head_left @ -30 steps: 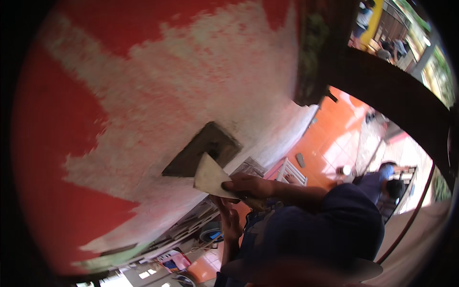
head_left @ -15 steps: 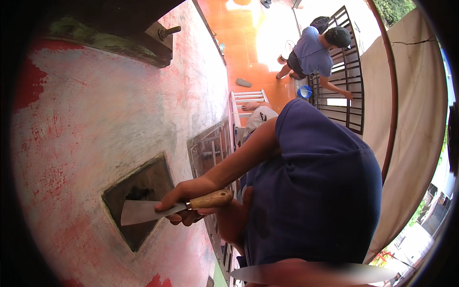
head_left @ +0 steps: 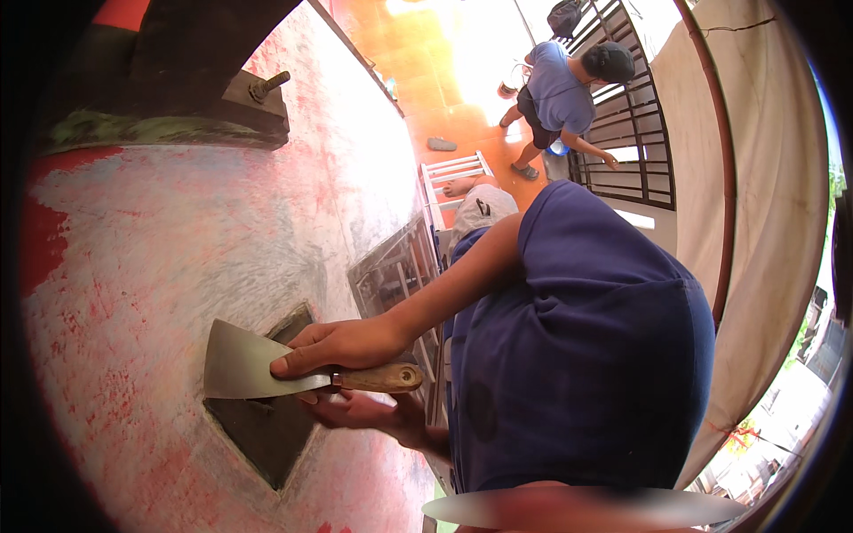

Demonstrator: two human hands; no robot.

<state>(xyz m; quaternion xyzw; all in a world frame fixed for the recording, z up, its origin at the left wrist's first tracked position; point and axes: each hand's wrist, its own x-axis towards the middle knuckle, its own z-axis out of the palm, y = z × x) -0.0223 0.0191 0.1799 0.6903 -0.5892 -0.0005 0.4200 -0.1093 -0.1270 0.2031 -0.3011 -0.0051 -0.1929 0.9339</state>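
Note:
My right hand [head_left: 342, 346] grips a putty knife [head_left: 235, 360] with a broad metal blade and wooden handle, the thumb pressed on the blade. Behind the blade lies a diamond-shaped grey recess [head_left: 275, 444] in the wall; the blade covers its left corner and part of a dark hole. Whether the edge touches the wall I cannot tell. Just below the handle is my left hand [head_left: 364, 414], fingers stretched toward the recess and partly covered by the handle and right hand. The wall [head_left: 160, 293] is pale, with patchy pink and red paint.
A white ladder [head_left: 435, 191] stands beside the wall, with a bare foot on it. Near a dark barred grille [head_left: 626, 124] stands a co-worker [head_left: 564, 98] in a blue shirt and cap. A bolt [head_left: 269, 84] juts from a beam at upper left. A beige sheet [head_left: 764, 222] hangs at right.
The putty knife's blade has turned to show more of its broad face and moved toward the recess's left corner. More of my left hand shows below the handle. The co-worker has shifted stance.

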